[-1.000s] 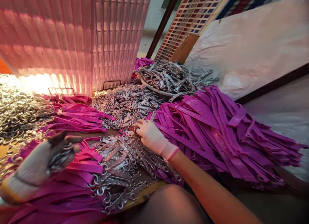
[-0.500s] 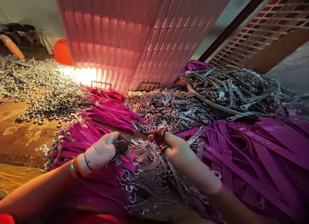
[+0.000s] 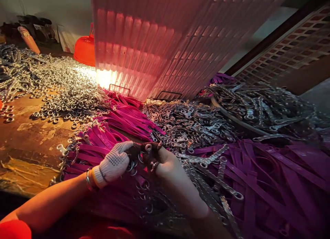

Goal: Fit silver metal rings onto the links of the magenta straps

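Note:
My left hand (image 3: pixel 117 161), in a white dotted glove with dark, dirty fingertips, is closed around several small metal rings (image 3: pixel 132 166). Right against it is my right hand (image 3: pixel 165 165), gloved in white with dark fingertips, its fingers pinched together. Small shiny metal bits and a ring (image 3: pixel 148 147) show at those fingertips, but what the right hand grips is partly hidden. Under the hands lie magenta straps (image 3: pixel 90 143) with metal rings at their ends. Braided metal strips (image 3: pixel 203 177) lie beneath and beside my right wrist.
Loose metal rings (image 3: pixel 82 103) pile up at the left under an orange lamp (image 3: pixel 85 50). A ribbed translucent panel (image 3: pixel 154 43) stands behind. Metal links (image 3: pixel 190 120) lie heaped before it. At the right are a basin (image 3: pixel 227 117) of braided strips and wide purple straps (image 3: pixel 278 177).
My hands were apart and have come together, the right moving left to meet the left hand's fingers. The view has turned a little left.

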Available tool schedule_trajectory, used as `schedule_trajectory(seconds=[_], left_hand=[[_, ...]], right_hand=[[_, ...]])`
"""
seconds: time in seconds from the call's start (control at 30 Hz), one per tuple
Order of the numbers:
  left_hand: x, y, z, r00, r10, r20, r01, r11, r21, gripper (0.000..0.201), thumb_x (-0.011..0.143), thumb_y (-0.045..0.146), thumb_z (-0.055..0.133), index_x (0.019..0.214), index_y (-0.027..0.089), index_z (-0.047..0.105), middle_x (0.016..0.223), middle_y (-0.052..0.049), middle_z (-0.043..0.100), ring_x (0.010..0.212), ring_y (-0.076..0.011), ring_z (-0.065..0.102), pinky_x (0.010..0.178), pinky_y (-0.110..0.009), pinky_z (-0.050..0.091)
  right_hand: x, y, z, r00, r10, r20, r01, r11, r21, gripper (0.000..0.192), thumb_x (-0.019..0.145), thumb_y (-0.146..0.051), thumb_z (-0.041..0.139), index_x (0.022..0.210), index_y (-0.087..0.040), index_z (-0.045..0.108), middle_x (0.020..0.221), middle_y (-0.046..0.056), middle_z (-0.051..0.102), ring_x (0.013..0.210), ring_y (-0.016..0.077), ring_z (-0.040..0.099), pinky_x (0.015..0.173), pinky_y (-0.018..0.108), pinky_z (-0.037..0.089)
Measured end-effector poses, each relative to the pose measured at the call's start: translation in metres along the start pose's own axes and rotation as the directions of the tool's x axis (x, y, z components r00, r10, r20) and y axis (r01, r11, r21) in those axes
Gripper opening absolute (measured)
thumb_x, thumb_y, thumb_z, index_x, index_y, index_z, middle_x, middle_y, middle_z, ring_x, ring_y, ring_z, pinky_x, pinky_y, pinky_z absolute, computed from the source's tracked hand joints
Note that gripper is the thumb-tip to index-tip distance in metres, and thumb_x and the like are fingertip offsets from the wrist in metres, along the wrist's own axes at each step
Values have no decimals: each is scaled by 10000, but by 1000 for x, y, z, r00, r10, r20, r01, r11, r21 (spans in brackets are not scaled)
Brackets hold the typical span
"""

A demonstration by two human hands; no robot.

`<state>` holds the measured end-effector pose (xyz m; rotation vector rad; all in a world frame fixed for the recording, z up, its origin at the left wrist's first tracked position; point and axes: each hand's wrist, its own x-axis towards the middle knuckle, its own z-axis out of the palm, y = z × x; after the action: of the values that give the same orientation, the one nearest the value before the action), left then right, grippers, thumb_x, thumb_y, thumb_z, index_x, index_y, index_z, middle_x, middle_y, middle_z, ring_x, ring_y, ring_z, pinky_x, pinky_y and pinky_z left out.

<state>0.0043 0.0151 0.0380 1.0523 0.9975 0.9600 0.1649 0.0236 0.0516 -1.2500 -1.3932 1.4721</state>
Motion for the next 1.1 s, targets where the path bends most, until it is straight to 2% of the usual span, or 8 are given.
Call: schedule_trajectory(seconds=[0.17, 0.23, 0.37, 0.5, 0.63, 0.83, 1.0, 1.1], left_hand=[[9, 1, -16, 983, 44, -176, -73, 984, -161, 291, 722, 172, 477, 979, 142, 610, 627, -8, 628, 430, -95, 501, 409, -191, 397], [13, 3, -28, 977, -54, -208, -10, 954, -299, 269, 760, 239, 531, 997, 138, 607, 610, -2, 611, 425, -88, 492, 388, -173, 361], [16, 2, -35, 963, -265, 40, 251, 841, -480, 311, 769, 359, 614, 957, 112, 645, 668, -43, 644, 451, -83, 515, 409, -175, 378], [13, 2, -26, 986, -132, 103, 150, 969, -195, 270, 788, 388, 680, 832, 124, 647, 667, -30, 635, 472, -66, 498, 422, -162, 361], [8, 8, -23, 987, -114, 113, 112, 993, 26, 319, 853, 455, 604, 761, 149, 601, 547, 18, 537, 421, -66, 429, 363, -162, 278], [8, 13, -22, 988, -110, 109, 106, 994, 37, 330, 872, 463, 579, 752, 156, 569, 565, 17, 541, 425, -64, 431, 375, -165, 289], [10, 8, -20, 929, -241, 280, 269, 961, -66, 332, 861, 463, 585, 755, 149, 582, 552, 21, 517, 390, -59, 400, 363, -174, 296], [9, 7, -19, 914, -270, 302, 285, 958, -7, 364, 859, 461, 577, 695, 136, 580, 519, 16, 497, 383, -58, 392, 369, -178, 306]], right_hand=[[6, 8, -15, 981, 133, -140, -110, 981, 159, 383, 707, -401, 731, 1008, -213, 589, 675, -54, 556, 492, 84, 428, 466, 221, 386], [10, 7, -21, 980, 85, -178, -66, 992, 107, 375, 710, -422, 723, 989, -219, 577, 718, -36, 574, 496, 85, 434, 450, 223, 377], [17, 0, -17, 995, -24, -98, 18, 998, -63, 319, 683, -383, 720, 920, -208, 596, 714, -25, 586, 516, 91, 442, 458, 230, 391], [18, -9, -1, 999, -38, -3, 37, 987, -155, 243, 702, -319, 670, 908, -198, 625, 752, -10, 628, 641, 136, 551, 588, 262, 497], [12, -8, -4, 996, -86, -23, 74, 946, -315, 301, 792, -344, 619, 1052, -195, 634, 910, 44, 687, 854, 204, 633, 770, 336, 538], [8, 5, -22, 969, -232, 87, 237, 767, -596, 360, 914, -293, 473, 1249, -226, 585, 1157, 98, 667, 1078, 241, 610, 954, 421, 479], [9, 6, -22, 861, -407, 306, 493, 517, -700, 468, 815, -112, 481, 1264, -202, 581, 1176, 133, 613, 1079, 251, 578, 914, 410, 485], [7, 7, -22, 831, -431, 351, 533, 438, -724, 372, 804, -94, 509, 1140, -190, 636, 1097, 125, 627, 993, 239, 586, 848, 369, 482]])
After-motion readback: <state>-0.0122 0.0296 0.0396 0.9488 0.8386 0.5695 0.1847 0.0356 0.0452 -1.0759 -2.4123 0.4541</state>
